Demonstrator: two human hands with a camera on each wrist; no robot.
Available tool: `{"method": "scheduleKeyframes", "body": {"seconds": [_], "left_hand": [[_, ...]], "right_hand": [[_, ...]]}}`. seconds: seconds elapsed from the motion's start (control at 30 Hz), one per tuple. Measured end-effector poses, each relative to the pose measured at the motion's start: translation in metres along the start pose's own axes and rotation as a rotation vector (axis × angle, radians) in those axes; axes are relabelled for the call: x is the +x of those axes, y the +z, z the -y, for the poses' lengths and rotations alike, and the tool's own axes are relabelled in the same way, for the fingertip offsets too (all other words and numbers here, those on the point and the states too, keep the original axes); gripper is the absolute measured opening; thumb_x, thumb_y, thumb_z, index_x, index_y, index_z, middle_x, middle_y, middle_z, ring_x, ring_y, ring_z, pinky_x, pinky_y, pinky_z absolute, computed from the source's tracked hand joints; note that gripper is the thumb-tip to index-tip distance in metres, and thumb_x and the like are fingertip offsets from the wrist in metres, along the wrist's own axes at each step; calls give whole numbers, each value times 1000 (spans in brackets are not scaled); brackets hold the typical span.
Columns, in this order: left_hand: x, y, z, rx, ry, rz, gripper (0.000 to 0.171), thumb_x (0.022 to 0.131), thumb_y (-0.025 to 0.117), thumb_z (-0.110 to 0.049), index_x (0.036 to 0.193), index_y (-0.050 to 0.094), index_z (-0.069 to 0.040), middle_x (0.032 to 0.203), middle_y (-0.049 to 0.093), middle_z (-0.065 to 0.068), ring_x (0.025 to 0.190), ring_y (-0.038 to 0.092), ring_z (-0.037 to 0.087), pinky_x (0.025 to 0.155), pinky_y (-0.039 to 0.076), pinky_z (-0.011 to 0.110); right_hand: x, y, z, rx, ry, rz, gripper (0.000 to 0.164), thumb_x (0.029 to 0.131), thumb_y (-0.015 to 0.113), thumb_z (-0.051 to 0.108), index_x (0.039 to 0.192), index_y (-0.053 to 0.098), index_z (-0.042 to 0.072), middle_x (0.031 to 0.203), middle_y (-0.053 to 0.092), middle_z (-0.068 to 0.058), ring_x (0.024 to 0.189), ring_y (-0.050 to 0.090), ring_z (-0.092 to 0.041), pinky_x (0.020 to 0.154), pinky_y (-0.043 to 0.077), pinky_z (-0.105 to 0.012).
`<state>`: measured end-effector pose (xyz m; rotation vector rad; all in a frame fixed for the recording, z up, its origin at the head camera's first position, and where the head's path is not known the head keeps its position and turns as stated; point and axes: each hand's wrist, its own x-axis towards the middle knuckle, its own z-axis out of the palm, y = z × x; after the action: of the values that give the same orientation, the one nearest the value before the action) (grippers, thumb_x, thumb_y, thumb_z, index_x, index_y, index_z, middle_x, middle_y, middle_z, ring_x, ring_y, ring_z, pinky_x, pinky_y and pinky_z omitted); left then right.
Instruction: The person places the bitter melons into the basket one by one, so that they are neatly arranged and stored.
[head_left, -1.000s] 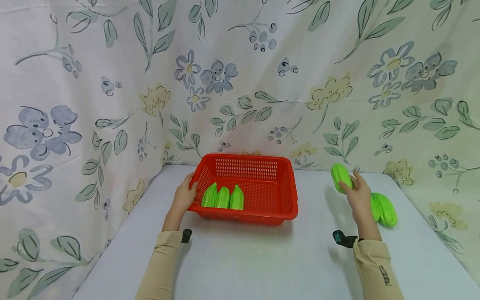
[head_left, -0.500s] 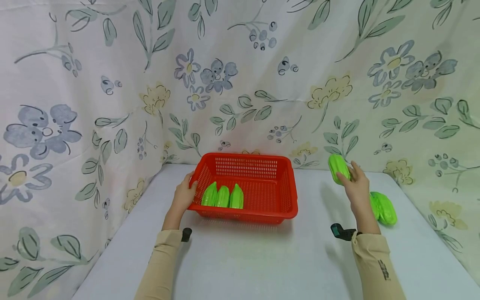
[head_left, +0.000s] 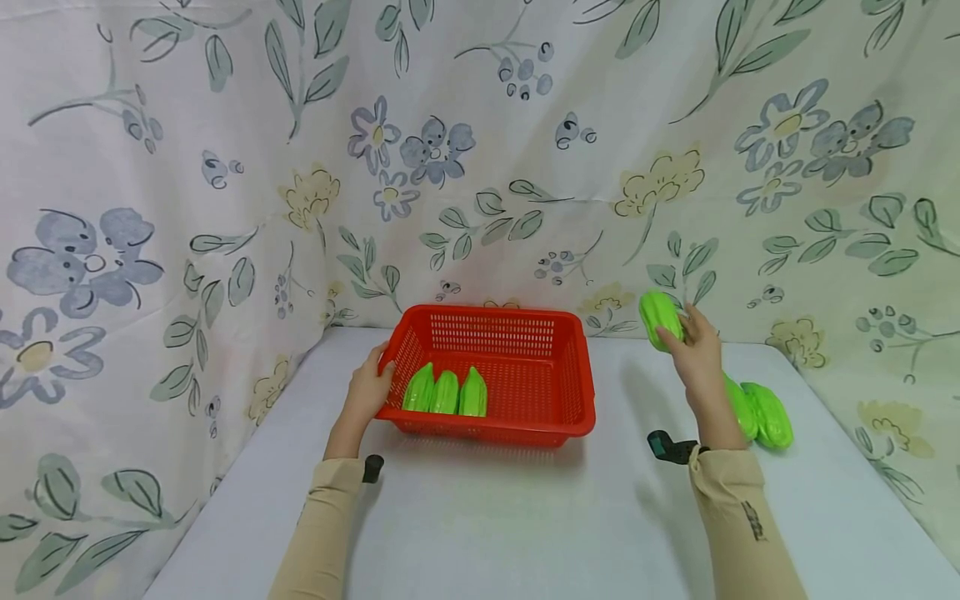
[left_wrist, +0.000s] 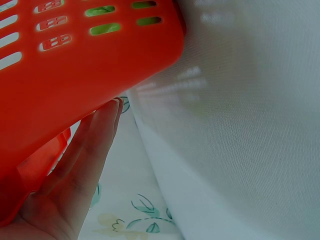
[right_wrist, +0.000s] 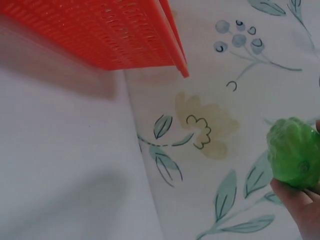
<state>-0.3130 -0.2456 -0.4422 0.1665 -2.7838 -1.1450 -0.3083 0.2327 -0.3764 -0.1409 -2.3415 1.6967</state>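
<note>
My left hand [head_left: 370, 385] holds the left rim of a red plastic basket [head_left: 480, 430]. In the left wrist view its fingers [left_wrist: 95, 142] lie against the basket's outer wall. Three bright green, ridged bitter melons [head_left: 446, 394] lie side by side in the basket's left part. To the right of the basket, my right hand [head_left: 699, 354] grips another bitter melon [head_left: 660, 320] between thumb and fingers, raised above the table. Its lumpy end faces the camera in the right wrist view, where the hand [right_wrist: 302, 205] is partly cut off.
More green bitter melons [head_left: 768, 415] lie at the table's right side, partly behind the right forearm. A white table [head_left: 495, 525] spreads under everything. Behind it and at both sides hangs a flower-patterned cloth [head_left: 480, 150].
My right hand has lifted the bitter melon higher and carried it left, away from those on the right, uncovering more of them. The left hand and basket have stayed in place.
</note>
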Motion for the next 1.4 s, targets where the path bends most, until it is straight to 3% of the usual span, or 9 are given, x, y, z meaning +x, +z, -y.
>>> {"method": "scheduleKeyframes", "body": {"seconds": [0.57, 0.87, 1.4], "left_hand": [[0, 1, 2, 3, -9, 2, 52, 104, 42, -24, 153, 29, -13, 139, 52, 26, 91, 59, 29, 70, 49, 35], [-3, -1, -2, 6, -7, 9, 52, 104, 42, -23, 153, 28, -11, 136, 53, 27, 87, 59, 28, 65, 48, 32], [-2, -1, -2, 5, -16, 10, 52, 104, 42, -23, 153, 28, -12, 138, 52, 26, 89, 59, 28, 66, 49, 32]], "right_hand": [[6, 32, 23, 12, -86, 53, 72, 100, 53, 18, 157, 11, 7, 158, 29, -19, 145, 31, -34, 115, 30, -49], [7, 53, 33, 70, -102, 101, 72, 99, 55, 13, 156, 13, 4, 157, 30, -20, 146, 30, -33, 116, 29, -46], [1, 94, 49, 79, -104, 217, 71, 99, 56, 14, 156, 15, 5, 157, 30, -21, 146, 30, -34, 117, 29, -46]]}}
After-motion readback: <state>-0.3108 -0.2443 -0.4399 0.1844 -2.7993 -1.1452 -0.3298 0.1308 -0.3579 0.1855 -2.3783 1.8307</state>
